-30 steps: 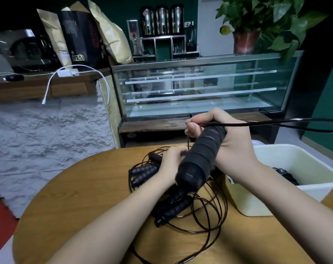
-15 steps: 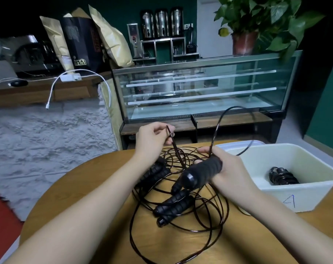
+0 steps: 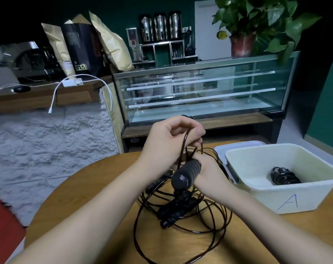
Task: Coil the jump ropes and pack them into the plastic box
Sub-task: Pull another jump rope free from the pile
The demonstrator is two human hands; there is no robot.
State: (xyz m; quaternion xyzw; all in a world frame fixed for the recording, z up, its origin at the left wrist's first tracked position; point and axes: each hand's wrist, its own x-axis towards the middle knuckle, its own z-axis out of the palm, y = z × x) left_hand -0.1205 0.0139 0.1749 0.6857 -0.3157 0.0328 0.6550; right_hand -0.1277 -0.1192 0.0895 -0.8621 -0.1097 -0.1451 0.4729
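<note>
Head view, hands over a round wooden table [image 3: 82, 195]. Right hand [image 3: 209, 172] is curled around a thick black ribbed jump-rope handle [image 3: 186, 174], which points toward the camera and down to the left, its butt end nearest the lens. Left hand [image 3: 173, 134] is raised above the right, fingers bent and pinching a loop of thin dark glossy rope cord [image 3: 185, 141]; the cord runs down from the fingers toward the top of the held handle. How many strands pass through the left hand cannot be told, as they bunch together there. Below both hands, on the tabletop, lies a loose tangle of dark cord loops [image 3: 181, 231] spread in wide overlapping rings, with several more black ribbed handles [image 3: 177, 208] lying in the middle of it, close under the held handle. To the right, touching the table, stands an off-white rectangular plastic box [image 3: 306, 199] with a blue letter A [image 3: 289, 201] handwritten on its near wall. Inside it, on the floor near the right side, rests one bundled black jump rope [image 3: 283, 178]. A pale lid or second tray [image 3: 221, 151] lies just behind the box's left corner, partly hidden. Beyond the table: a glass display case [image 3: 200, 92] with a potted green plant [image 3: 257, 21] on top.
</note>
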